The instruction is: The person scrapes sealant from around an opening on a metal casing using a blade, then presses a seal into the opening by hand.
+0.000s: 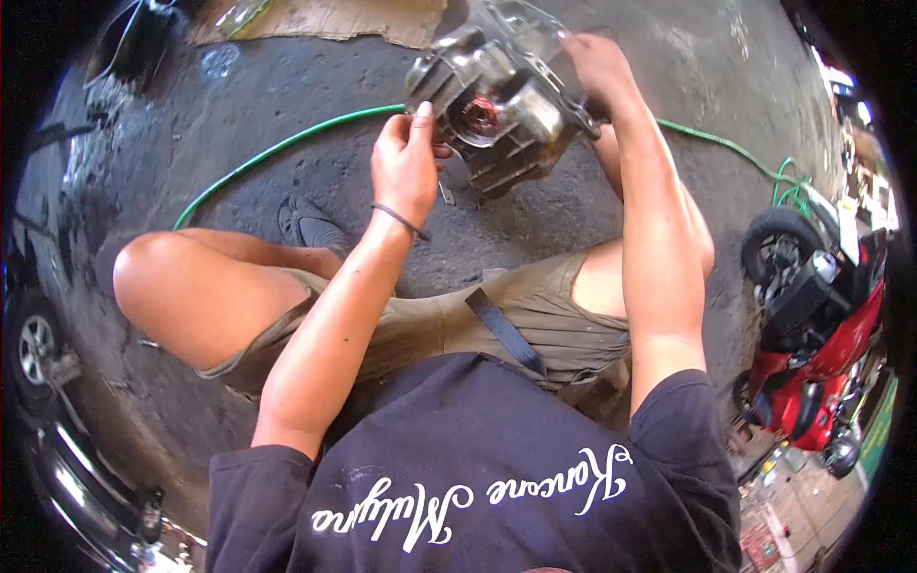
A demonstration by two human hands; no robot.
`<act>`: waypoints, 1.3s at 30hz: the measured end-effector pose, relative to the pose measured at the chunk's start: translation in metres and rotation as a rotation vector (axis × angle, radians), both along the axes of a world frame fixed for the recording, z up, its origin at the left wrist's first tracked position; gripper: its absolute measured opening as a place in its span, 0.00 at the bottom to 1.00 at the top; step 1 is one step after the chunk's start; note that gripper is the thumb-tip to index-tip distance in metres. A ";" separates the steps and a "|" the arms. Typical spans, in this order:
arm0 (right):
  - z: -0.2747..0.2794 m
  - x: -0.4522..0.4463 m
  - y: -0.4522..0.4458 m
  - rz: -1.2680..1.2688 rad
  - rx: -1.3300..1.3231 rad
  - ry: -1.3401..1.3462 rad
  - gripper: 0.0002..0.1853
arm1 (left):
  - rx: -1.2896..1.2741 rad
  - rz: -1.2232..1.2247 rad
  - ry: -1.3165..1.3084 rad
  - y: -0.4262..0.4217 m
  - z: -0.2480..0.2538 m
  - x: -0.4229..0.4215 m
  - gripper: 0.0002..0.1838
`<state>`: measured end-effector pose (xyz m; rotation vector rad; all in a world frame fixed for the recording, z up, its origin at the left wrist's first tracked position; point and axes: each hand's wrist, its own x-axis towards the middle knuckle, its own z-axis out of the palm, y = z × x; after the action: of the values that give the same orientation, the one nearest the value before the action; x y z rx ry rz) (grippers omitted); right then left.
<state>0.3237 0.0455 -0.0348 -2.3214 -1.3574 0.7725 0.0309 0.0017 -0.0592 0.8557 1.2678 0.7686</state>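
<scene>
A cast-metal gearbox housing (pixel 516 110), ribbed and shiny, is held up in front of me above the floor between my legs. A round opening in its near face shows something reddish inside. My left hand (pixel 409 158) grips its left edge, thumb on the outer face and the other fingers partly hidden behind. On the far right side, my right hand (pixel 600 74) is closed around the rim, its fingers slightly blurred and partly hidden. The housing is tilted, and its far part is blurred.
A green hose (pixel 287 143) runs across the dark floor behind the housing. Flattened cardboard (pixel 325 19) lies at the far left. A red motorcycle (pixel 812 382) stands at the right, and a dark car (pixel 76 468) is at the left edge. A sandal (pixel 310 224) shows near my left knee.
</scene>
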 end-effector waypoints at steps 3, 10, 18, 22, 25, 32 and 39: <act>0.005 -0.004 0.002 -0.032 -0.056 -0.028 0.29 | -0.153 0.086 -0.116 0.004 -0.005 0.007 0.22; 0.008 -0.028 -0.014 0.010 0.036 -0.148 0.29 | -0.039 0.241 0.171 0.007 -0.026 0.009 0.23; 0.010 -0.048 -0.002 0.092 -0.113 0.085 0.29 | -0.127 0.229 0.177 -0.012 0.025 -0.029 0.30; -0.006 -0.072 0.018 0.199 -0.343 0.157 0.30 | -0.215 0.251 0.253 -0.012 0.015 -0.046 0.32; -0.016 -0.089 0.026 0.215 -0.442 0.047 0.30 | -0.251 0.262 0.287 -0.015 -0.011 -0.046 0.32; -0.053 -0.086 0.047 0.216 -0.517 0.050 0.30 | -0.356 0.329 0.104 -0.014 -0.034 -0.049 0.30; -0.091 -0.063 0.066 0.222 -0.678 0.055 0.32 | -0.170 0.207 0.297 0.009 -0.024 -0.070 0.19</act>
<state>0.2602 0.1117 -0.1255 -2.6151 -1.5127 1.5547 -0.0394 0.0104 -0.0832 0.7244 1.6814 0.7005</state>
